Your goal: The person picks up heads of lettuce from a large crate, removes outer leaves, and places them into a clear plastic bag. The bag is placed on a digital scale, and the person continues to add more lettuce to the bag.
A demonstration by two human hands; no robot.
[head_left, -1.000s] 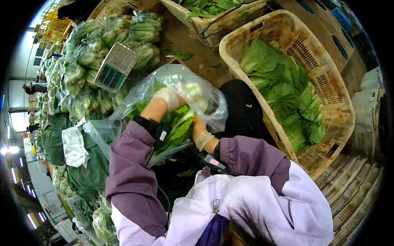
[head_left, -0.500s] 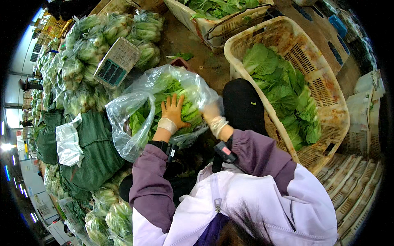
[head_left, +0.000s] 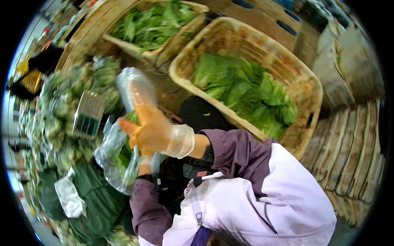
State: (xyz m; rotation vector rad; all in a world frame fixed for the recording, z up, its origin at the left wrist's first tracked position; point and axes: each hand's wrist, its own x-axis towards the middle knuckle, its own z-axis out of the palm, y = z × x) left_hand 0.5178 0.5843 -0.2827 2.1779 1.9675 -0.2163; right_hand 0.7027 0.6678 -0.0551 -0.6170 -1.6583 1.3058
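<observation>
My right hand (head_left: 154, 129) is raised close in front of me, a pale see-through cuff at its wrist. Its fingers stretch forward under clear plastic, with the thumb apart at the left. That plastic belongs to a clear bag (head_left: 110, 149) with green leafy vegetables (head_left: 122, 158) inside. Behind the right hand, my left hand (head_left: 146, 151) is at the bag, its fingers mostly hidden. Motion blurs both hands, and whether the left one grips the plastic is not visible.
A large pale crate (head_left: 301, 143) with loose leaves stands at the right; another leaf crate (head_left: 158, 52) is at the far side. Left of the bag are a scale (head_left: 89, 113), bagged vegetables (head_left: 61, 106) and a dark green sack (head_left: 96, 197). Stacked crates (head_left: 349, 151) line the right.
My right hand has come up and left, over the left hand, with plastic about its fingers. The left hand, spread on the leaves before, is now mostly covered. The whole view has turned.
</observation>
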